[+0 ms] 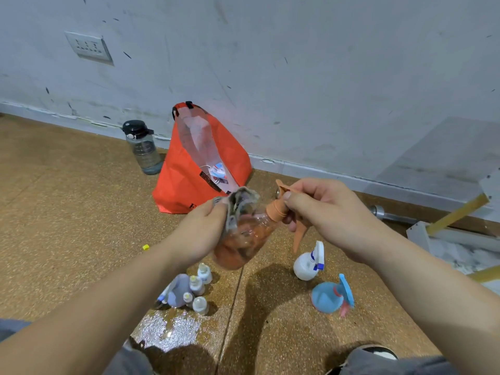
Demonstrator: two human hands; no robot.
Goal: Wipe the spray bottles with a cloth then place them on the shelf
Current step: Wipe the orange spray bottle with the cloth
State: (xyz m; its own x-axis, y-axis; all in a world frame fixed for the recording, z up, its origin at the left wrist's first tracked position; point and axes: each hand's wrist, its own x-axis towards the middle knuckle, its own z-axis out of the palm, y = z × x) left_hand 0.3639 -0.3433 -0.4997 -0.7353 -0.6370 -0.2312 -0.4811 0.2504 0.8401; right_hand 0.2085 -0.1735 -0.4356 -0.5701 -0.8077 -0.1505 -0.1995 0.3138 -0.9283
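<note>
We view the floor (67, 212) from above, where it meets a scuffed white wall carrying a socket plate (89, 47). Against the wall stands an orange bag (189, 182), its mouth open; clear plastic wrapping rises from it, over a blue, red and white item whose kind we cannot tell. Just left of the bag stands a translucent water bottle (143, 150) with a black lid; its fill level is not legible. At the right edge lie white boards, a yellow strip and a metal rod (389, 216).

Both forearms cross the lower view and hide part of the floor. Below them we see a cluster of small white bottles (199, 288) beside a grey bottle (179, 291) on its side, a wet patch (173, 328) and a small yellow piece (146, 247). Further right stand a white spray bottle (305, 263) and, near it, a blue spray bottle (326, 295).

The orange spray bottle (243, 242) is held tilted in the air between the hands, above the floor. Its clear body shows orange inside. The left hand (205, 228) grips a grey cloth (239, 203) against the bottle's shoulder. The right hand (324, 212) curls round the orange spray head, thumb on the collar.
</note>
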